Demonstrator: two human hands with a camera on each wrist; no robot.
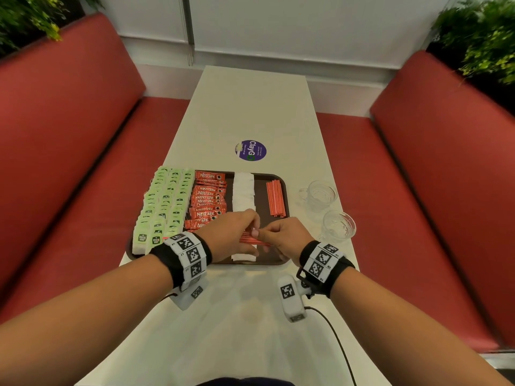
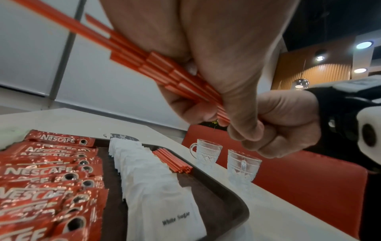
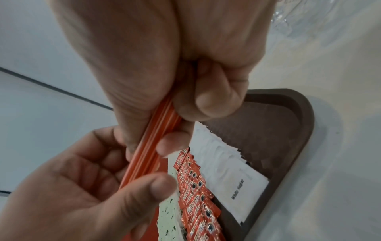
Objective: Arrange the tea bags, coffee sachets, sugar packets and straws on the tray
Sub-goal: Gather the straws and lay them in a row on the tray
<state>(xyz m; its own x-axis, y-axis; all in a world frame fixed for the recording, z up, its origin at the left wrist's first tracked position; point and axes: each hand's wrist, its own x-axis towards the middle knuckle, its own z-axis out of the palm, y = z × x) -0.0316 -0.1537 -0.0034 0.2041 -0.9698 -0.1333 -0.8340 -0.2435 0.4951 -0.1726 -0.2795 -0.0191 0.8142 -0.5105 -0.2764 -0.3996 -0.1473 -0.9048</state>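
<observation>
A brown tray [image 1: 285, 190] holds green tea bags [image 1: 164, 201] at its left, then red coffee sachets [image 1: 207, 201], a row of white sugar packets [image 1: 243, 190] and a pile of orange straws [image 1: 276, 197] at its right. Above the near part of the tray, a second bundle of orange straws [image 1: 250, 240] lies crosswise between both hands. My left hand [image 1: 245, 232] grips the bundle [image 2: 128, 48] from the left. My right hand [image 1: 267, 236] pinches its right end [image 3: 148, 150] between thumb and fingers. The hands hide the near sachets and sugar packets.
Two clear glass cups [image 1: 317, 195] [image 1: 338, 225] stand on the white table right of the tray. A purple round sticker [image 1: 250, 150] lies beyond the tray. Red benches [image 1: 69, 162] flank the table. A black cable [image 1: 334, 335] trails from my right wrist.
</observation>
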